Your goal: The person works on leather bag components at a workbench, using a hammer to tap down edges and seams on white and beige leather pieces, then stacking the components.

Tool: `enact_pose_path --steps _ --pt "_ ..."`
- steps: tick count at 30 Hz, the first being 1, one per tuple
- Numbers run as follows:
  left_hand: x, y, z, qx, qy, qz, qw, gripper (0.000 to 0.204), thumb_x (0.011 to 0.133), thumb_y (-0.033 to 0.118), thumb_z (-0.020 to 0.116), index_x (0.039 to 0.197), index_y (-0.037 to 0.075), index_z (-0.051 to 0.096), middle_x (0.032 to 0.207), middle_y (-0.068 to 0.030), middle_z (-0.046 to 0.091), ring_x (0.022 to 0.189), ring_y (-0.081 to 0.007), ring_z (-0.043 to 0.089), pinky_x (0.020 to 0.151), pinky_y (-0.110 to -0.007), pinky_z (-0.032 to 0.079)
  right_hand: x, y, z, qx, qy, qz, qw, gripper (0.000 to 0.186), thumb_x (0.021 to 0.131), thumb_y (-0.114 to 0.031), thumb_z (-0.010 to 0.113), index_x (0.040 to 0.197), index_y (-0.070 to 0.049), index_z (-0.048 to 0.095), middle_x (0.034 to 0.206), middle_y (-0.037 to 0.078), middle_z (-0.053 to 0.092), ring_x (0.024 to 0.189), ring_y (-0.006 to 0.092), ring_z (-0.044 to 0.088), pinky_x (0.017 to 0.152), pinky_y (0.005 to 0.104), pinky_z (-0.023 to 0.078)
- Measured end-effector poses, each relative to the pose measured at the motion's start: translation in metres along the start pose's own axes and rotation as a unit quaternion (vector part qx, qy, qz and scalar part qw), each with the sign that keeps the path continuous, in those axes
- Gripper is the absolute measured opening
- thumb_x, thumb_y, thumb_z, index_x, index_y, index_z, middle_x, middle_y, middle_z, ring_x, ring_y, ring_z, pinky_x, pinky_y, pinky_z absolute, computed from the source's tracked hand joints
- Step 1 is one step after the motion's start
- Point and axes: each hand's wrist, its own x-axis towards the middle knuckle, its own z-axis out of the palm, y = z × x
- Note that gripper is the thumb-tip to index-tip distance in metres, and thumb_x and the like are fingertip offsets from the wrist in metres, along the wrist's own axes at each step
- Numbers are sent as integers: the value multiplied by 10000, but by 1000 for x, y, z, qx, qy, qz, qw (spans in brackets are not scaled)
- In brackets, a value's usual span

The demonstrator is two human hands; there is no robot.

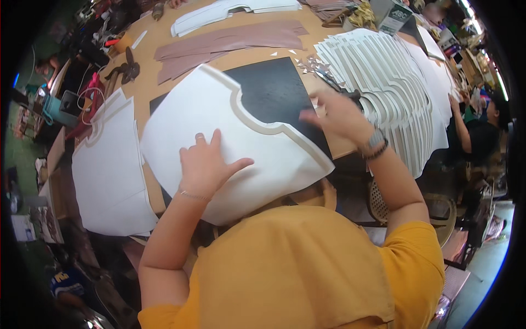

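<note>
A large white panel with a beige band along its notched upper edge lies partly over a black cutting mat. My left hand rests on the panel with fingers spread and thumb stretched out. My right hand hovers beyond the panel's right side, over the mat's edge. Its thumb stands apart from the fingers, which are slightly blurred, and no held thing shows plainly. Just past the fingers lie small pale and brown scraps and a dark-handled tool, partly covered by the hand.
Overlapping white panels with beige bands fan out at the right. A stack of white panels lies at the left. Brown leather strips and a white piece lie farther back, near a metal can. Another person sits at right.
</note>
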Motion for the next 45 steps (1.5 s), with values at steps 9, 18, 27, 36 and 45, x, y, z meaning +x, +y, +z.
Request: enact_pose_path --steps 9,18,27,36,45 --pt "4 -60 48 56 240 91 965 1098 699 776 683 1518 105 395 1566 -249 313 1440 -414 310 1115 -640 252 -42 -6 24 97 -127 -7 987 487 783 -316 772 1123 7 637 848 154 657 757 336 624 701 436 494" --pt "-62 -25 25 57 94 136 985 707 840 573 694 1283 29 604 1103 -187 616 965 -319 647 821 -437 507 91 24 3 87 -101 -153 979 330 885 -246 679 1110 -4 685 1066 181 703 1020 334 666 893 401 520" --pt "132 38 -15 -295 129 263 909 405 891 238 713 1217 0 682 1169 -185 688 1071 -321 665 960 -373 507 129 -4 7 89 -170 -152 970 303 863 -201 705 1126 -51 697 1082 136 718 1032 273 674 925 379 515" --pt "145 42 -13 -338 109 260 898 312 850 155 741 1122 5 726 1081 -161 711 985 -283 694 902 -339 535 132 5 2 6 -148 -236 960 207 885 -153 692 1078 -86 726 1047 57 692 1054 259 613 891 377 502" --pt "147 43 15 -77 360 414 833 190 919 102 678 1098 70 736 958 -103 662 856 -290 649 752 -355 534 99 34 23 -282 162 -438 838 365 929 -191 616 1292 -156 605 1155 58 655 1124 311 602 930 391 504"
